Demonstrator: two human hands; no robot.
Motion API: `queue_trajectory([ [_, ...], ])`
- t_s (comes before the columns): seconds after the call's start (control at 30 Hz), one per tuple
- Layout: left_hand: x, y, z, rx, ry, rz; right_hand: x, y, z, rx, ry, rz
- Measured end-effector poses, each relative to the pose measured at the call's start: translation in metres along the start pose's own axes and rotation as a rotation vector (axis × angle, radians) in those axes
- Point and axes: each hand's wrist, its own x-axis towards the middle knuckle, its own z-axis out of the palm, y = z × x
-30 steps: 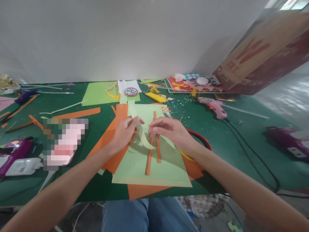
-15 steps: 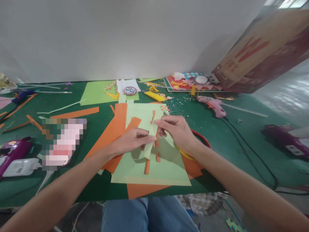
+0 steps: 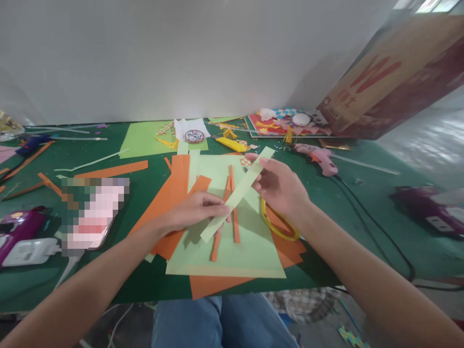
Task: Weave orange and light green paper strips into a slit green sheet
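Note:
A pale green paper strip (image 3: 237,193) slants between my hands, its far end up to the right. My left hand (image 3: 201,210) pinches it near the lower end, thumb on top. Around its upper part my right hand (image 3: 281,181) is closed, the thumb near the far end. Beneath lie two narrow orange paper strips (image 3: 235,222), close together at their far ends, on a light green paper sheet (image 3: 224,263). Beside my right wrist, a yellow scissor handle (image 3: 281,227) shows; the blades are hidden.
Orange paper (image 3: 155,203) spreads left of the sheet. A pixelated phone (image 3: 97,212) lies further left. Behind are a yellow utility knife (image 3: 231,143) and small crafts (image 3: 300,119). To the right rest a pink glue gun (image 3: 319,157) with its cord and a paper bag (image 3: 391,77).
My right hand has moved up and right along the pale green strip, which now lies stretched out flat and diagonal. My left hand stays nearly in place, still pinching it.

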Motion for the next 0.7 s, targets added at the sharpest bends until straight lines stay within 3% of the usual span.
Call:
queue_trajectory([
  [0.2, 0.001, -0.001, 0.000, -0.117, -0.051, 0.039, -0.007, 0.009, 0.004, -0.127, -0.092, -0.014],
  [0.37, 0.005, -0.004, 0.000, -0.106, -0.024, 0.107, -0.017, 0.014, 0.016, -0.290, -0.256, -0.021],
  [0.7, 0.007, -0.007, -0.001, -0.250, -0.059, 0.112, -0.010, 0.016, 0.004, -0.121, -0.427, 0.090],
])
